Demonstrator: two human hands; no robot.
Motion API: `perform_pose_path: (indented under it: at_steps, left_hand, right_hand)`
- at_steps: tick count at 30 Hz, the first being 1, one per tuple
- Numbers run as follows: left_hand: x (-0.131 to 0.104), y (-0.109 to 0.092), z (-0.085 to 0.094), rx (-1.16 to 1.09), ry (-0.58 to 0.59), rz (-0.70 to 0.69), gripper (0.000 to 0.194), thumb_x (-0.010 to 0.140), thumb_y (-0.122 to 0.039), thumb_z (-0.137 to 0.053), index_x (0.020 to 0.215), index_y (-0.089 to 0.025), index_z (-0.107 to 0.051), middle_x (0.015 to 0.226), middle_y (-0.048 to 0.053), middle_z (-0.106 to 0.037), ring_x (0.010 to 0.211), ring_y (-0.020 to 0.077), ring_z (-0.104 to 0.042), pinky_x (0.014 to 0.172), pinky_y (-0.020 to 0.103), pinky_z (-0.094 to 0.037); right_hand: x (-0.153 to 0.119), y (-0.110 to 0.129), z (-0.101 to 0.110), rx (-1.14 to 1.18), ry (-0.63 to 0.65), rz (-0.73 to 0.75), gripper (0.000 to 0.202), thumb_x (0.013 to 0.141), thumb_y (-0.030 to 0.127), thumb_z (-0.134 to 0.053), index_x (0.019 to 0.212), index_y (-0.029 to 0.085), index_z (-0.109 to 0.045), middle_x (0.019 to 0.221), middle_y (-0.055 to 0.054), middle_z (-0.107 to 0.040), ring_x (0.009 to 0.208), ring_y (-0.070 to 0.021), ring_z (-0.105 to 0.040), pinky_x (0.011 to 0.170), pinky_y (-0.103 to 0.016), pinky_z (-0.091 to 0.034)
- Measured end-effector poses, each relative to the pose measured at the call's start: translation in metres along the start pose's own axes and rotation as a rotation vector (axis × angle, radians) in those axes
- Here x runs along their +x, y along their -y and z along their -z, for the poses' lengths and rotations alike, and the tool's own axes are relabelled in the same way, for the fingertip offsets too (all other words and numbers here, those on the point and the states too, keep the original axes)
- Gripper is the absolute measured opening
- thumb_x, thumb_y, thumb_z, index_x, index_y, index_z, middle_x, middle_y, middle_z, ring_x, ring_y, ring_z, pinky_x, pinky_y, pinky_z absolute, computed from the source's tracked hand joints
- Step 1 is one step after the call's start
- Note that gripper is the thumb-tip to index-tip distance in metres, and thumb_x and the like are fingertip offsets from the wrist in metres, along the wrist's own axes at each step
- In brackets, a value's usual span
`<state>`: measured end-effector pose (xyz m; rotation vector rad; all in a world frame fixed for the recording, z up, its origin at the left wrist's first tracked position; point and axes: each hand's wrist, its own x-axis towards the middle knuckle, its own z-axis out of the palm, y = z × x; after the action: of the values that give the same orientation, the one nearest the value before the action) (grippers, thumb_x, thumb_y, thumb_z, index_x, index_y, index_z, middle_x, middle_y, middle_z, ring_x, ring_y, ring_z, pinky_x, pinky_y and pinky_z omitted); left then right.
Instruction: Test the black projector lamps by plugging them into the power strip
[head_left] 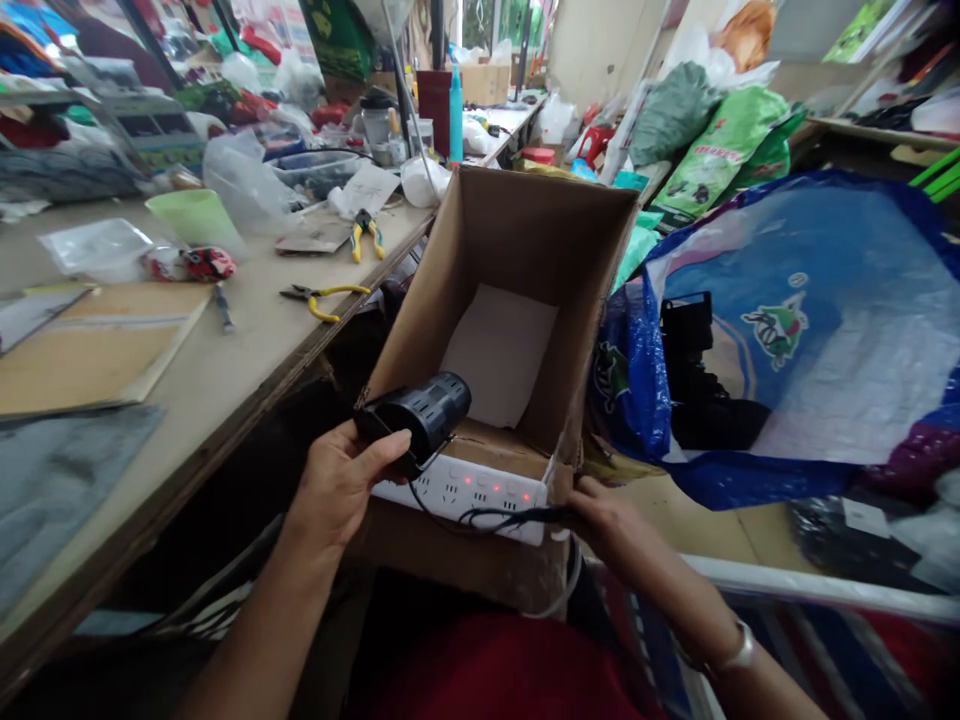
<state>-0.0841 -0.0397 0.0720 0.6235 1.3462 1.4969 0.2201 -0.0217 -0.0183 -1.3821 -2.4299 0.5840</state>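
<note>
My left hand (pixel 341 480) grips a black cylindrical device (pixel 420 412) with vent slots, held over the near edge of an open cardboard box (pixel 525 240). A white sheet (pixel 499 350) lies on the box's bottom. A white power strip (pixel 465 492) with red lights rests on the box's near flap. A thin black cord (pixel 495 517) runs from the device across the strip to my right hand (pixel 607 515), which pinches it beside the box's right corner.
A long workbench (pixel 225 350) to the left carries yellow-handled pliers (pixel 324 296), a second pair (pixel 366 234), a green cup (pixel 196 216), plastic bags and boards. A big blue woven bag (pixel 810 330) with black parts inside lies to the right. Shelves and sacks crowd the back.
</note>
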Motion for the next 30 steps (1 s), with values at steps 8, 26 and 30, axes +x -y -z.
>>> perform_pose_path:
  at_steps: [8,26,30]
  left_hand:
    - [0.018,-0.013,0.000,0.038,0.056,-0.105,0.030,0.055,-0.024,-0.081,0.077,-0.011,-0.066,0.058,-0.002,-0.065,0.044,0.0111,-0.057,0.038,0.020,-0.049]
    - [0.025,0.010,-0.015,0.216,0.215,-0.062,0.029,0.062,-0.031,-0.078,0.083,-0.014,-0.066,0.063,0.000,-0.065,0.050,0.0123,-0.058,0.045,0.021,-0.047]
    - [0.025,0.015,-0.017,0.212,0.203,-0.037,0.030,0.060,-0.030,-0.078,0.081,-0.013,-0.066,0.062,0.001,-0.065,0.048,0.0137,-0.058,0.042,0.022,-0.045]
  right_hand:
    - [0.016,0.038,0.012,0.629,-0.080,-0.065,0.013,0.083,0.030,-0.053,0.077,0.018,-0.054,0.061,0.000,-0.058,0.053,-0.0132,-0.055,0.049,-0.023,-0.044]
    - [0.020,0.059,0.009,0.197,0.129,0.261,0.036,0.082,-0.006,-0.039,0.099,0.020,-0.057,0.099,-0.007,-0.062,0.089,-0.0187,-0.055,0.078,-0.033,-0.047]
    - [0.015,0.065,0.000,0.169,0.171,0.264,0.030,0.084,-0.004,-0.038,0.089,0.020,-0.055,0.101,-0.007,-0.064,0.089,-0.0203,-0.054,0.076,-0.035,-0.048]
